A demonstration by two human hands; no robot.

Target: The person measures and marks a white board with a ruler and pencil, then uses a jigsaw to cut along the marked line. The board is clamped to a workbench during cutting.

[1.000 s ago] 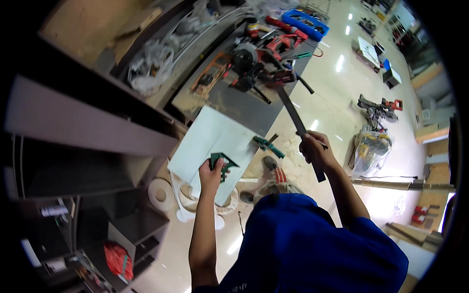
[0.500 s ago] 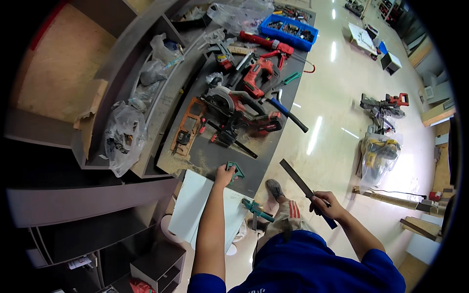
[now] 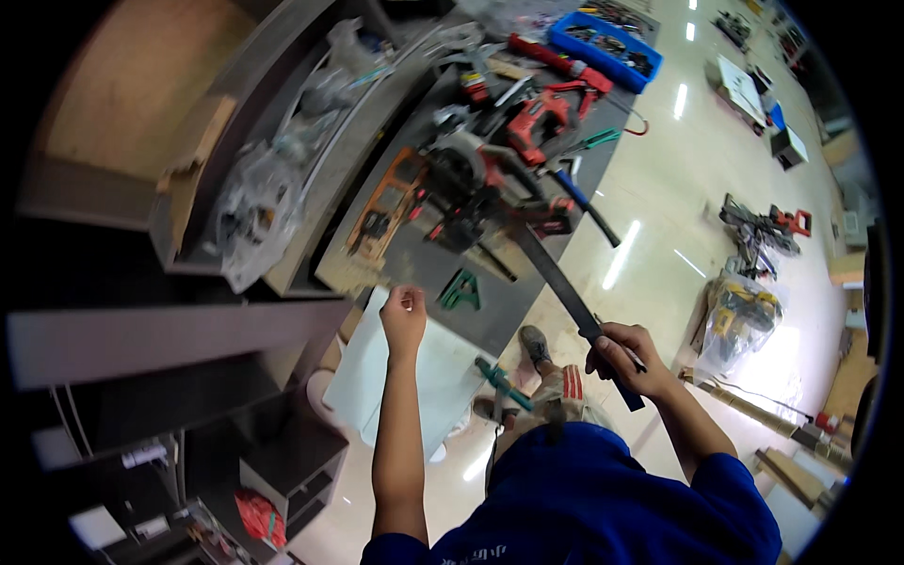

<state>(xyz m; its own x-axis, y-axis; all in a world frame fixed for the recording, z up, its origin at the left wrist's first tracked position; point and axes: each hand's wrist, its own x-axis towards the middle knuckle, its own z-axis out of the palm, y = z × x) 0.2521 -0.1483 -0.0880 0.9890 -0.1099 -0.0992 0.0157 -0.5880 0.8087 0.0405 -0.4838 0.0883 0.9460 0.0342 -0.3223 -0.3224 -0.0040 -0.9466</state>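
Overhead lights are glaring in streaks off the glossy floor (image 3: pixel 678 235) at right; the rim is bending, darkening, blurring.

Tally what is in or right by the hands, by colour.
Dark: 1, the long flat dark metal bar gripped in the right hand
Green: 2, the small green clamp on the bench by the left hand, and the green-handled tool below it
Pale: 1, the pale sheet
Total: 4
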